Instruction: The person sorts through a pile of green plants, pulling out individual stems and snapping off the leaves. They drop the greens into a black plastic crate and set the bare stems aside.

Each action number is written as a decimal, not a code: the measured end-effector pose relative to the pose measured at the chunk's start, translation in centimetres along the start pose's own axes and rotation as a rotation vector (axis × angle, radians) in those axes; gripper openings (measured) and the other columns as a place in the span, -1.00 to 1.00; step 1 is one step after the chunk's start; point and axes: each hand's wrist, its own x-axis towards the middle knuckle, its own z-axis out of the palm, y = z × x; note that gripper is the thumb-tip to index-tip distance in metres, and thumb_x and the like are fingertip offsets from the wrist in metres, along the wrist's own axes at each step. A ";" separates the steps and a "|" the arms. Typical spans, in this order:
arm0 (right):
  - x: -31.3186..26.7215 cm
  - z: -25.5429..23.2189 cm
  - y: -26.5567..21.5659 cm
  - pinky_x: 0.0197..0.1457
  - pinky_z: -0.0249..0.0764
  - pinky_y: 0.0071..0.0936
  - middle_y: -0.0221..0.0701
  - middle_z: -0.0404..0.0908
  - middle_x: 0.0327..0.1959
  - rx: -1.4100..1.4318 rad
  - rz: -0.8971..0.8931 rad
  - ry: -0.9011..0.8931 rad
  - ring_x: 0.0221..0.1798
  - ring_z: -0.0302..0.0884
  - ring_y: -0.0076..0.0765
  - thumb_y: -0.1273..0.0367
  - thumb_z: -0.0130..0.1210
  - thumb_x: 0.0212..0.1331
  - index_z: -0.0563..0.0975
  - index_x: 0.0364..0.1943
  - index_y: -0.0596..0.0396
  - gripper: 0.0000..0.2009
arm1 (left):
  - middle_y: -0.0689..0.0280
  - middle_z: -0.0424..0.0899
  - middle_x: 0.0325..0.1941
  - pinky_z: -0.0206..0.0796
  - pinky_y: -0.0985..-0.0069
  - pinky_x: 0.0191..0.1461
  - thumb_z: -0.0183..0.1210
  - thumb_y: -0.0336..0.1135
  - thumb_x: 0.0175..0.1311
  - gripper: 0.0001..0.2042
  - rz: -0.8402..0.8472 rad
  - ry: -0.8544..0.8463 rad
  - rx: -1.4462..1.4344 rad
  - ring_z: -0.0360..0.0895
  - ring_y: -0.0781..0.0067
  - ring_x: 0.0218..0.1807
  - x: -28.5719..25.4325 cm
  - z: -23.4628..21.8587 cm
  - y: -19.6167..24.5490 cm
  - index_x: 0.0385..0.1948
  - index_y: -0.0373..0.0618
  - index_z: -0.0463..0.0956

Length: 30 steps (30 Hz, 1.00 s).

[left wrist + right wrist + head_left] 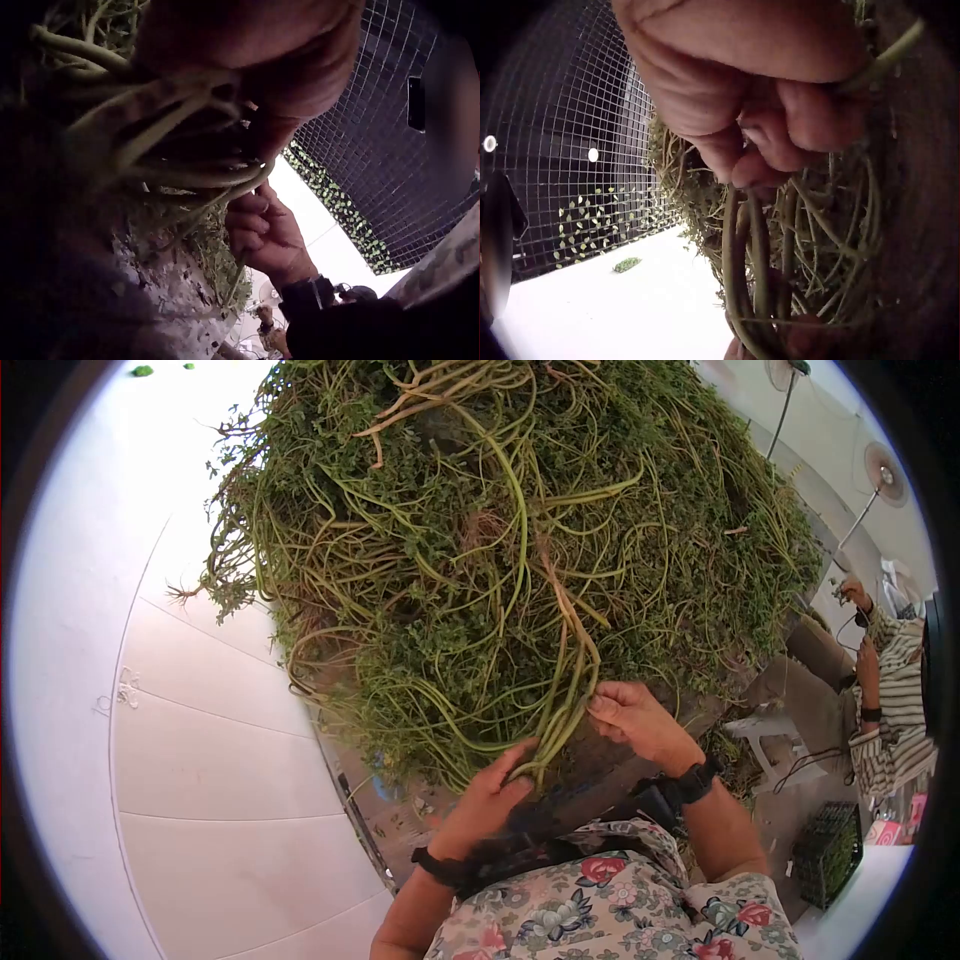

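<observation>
A large heap of leafy green plants (400, 550) with long stems and pale roots fills the middle of the head view. From its near edge a bundle of long green stems (566, 725) runs down between my hands. My left hand (478, 810) grips the lower, bent end of this bundle, thumb across the stems. To the right and slightly higher, my right hand (645, 728) has curled fingers and pinches a green stem (889, 58), which sticks out past its knuckles in the right wrist view. Several thicker stems (759, 255) hang just below those fingertips.
A white wall (220, 760) stands close on the left. On the right, another person in a striped shirt (900, 670) sits near a pale plastic stool (780, 750) and a black crate (830, 850). A standing fan (885, 472) is behind the heap's right side.
</observation>
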 end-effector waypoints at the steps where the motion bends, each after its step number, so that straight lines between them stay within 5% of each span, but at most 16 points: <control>1: 0.0 0.2 -0.3 -0.54 0.13 -0.68 -0.58 0.38 -0.61 0.004 -0.015 -0.004 -0.56 0.22 -0.70 0.22 -0.06 0.23 0.47 -0.43 0.12 -0.74 | 0.28 0.50 -0.02 0.22 0.56 0.07 -0.02 -0.43 0.19 -0.52 -0.013 0.003 -0.034 0.41 0.51 -0.04 0.0 -0.1 0.4 0.21 -0.19 0.19; 7: 1.5 -0.4 -0.8 -0.53 0.14 -0.66 -0.57 0.37 -0.62 -0.205 -0.348 -0.208 -0.56 0.24 -0.66 0.17 -0.07 0.26 0.48 -0.44 0.11 -0.70 | 0.34 0.53 -0.09 0.21 0.59 0.08 0.04 -0.29 0.24 -0.50 -0.077 0.010 -0.268 0.42 0.56 -0.06 -0.7 -1.6 0.1 0.21 -0.27 0.19; 10: 2.3 0.3 -0.6 -0.56 0.10 -0.65 -0.57 0.34 -0.65 -0.055 -0.384 -0.267 -0.60 0.19 -0.65 0.18 -0.05 0.26 0.49 -0.40 0.12 -0.71 | 0.33 0.52 -0.07 0.22 0.57 0.08 0.07 -0.20 0.25 -0.46 -0.091 0.014 -0.407 0.42 0.56 -0.05 -0.9 -2.1 0.2 0.21 -0.29 0.18; 13: 3.4 1.5 1.0 -0.60 0.01 -0.66 -0.58 0.28 -0.68 0.414 -0.196 -0.405 -0.64 0.09 -0.68 0.20 -0.02 0.25 0.49 -0.33 0.13 -0.74 | 0.34 0.52 -0.09 0.22 0.57 0.06 0.07 -0.16 0.25 -0.44 -0.069 0.031 -0.464 0.42 0.56 -0.07 -1.0 -2.4 -0.3 0.21 -0.27 0.17; 16: 4.0 2.7 1.3 -0.61 -0.07 -0.69 -0.62 0.23 -0.67 0.558 -0.051 -0.538 -0.66 -0.01 -0.72 0.19 0.03 0.22 0.46 -0.22 0.13 -0.73 | 0.36 0.51 -0.15 0.22 0.61 0.00 0.04 -0.17 0.25 -0.44 -0.054 0.053 -0.491 0.41 0.58 -0.11 -0.9 -2.4 0.2 0.23 -0.24 0.14; 30: 1.0 1.3 0.4 -0.64 -0.09 -0.74 -0.63 0.26 -0.58 0.386 -0.018 -0.120 -0.63 0.05 -0.76 0.31 0.06 0.17 0.43 -0.18 0.08 -0.79 | 0.29 0.40 0.11 0.19 0.48 0.16 0.13 -0.38 0.12 -0.45 0.053 -0.069 -0.324 0.36 0.46 0.10 0.3 -0.9 -0.2 0.20 -0.21 0.20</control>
